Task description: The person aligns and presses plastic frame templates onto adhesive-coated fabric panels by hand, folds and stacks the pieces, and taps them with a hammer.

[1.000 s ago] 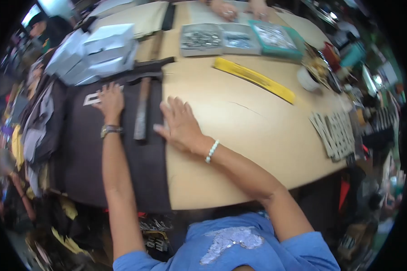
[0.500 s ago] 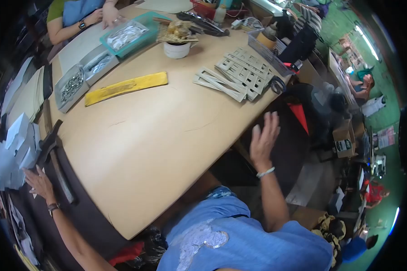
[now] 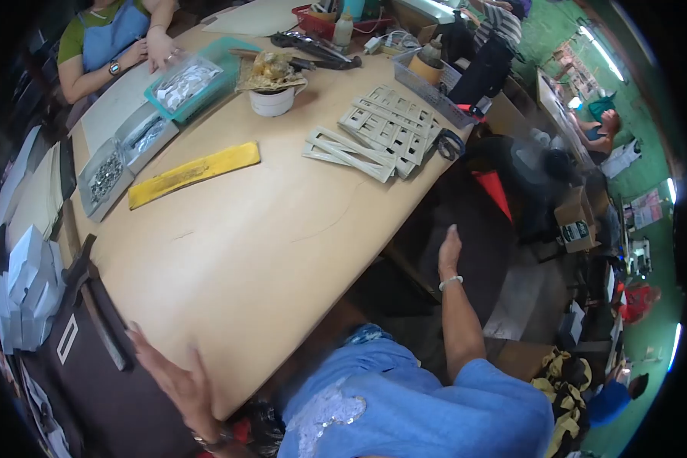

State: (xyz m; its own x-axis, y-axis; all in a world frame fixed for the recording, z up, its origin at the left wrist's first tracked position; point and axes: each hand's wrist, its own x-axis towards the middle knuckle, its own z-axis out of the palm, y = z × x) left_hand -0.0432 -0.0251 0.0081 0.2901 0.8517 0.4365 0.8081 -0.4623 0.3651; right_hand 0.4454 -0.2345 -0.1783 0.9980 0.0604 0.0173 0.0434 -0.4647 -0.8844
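My left hand (image 3: 174, 380) hovers over the near left corner of the pale table (image 3: 252, 275), its fingers spread and nothing in them. Left of it, on a dark surface, lies a hammer (image 3: 101, 317). A thin white rectangular frame (image 3: 67, 340) rests beside the hammer, near a stack of pale folded pieces (image 3: 32, 286). Off the table's right edge, my right hand (image 3: 450, 252) is held in the air, seen nearly edge-on with fingers stretched out and no object visible in it.
A yellow strip (image 3: 195, 174), cut-out cream panels (image 3: 385, 130), scissors (image 3: 449, 145) and a white cup (image 3: 272, 101) lie on the table. Trays of small parts (image 3: 103, 179) stand far left. Another person's hand (image 3: 160, 49) is by the teal tray (image 3: 225, 72).
My left hand has drawn back from the pale stack and hammer toward the table corner, uncovering the white frame. My right hand has lowered and turned edge-on. The view has shifted slightly.
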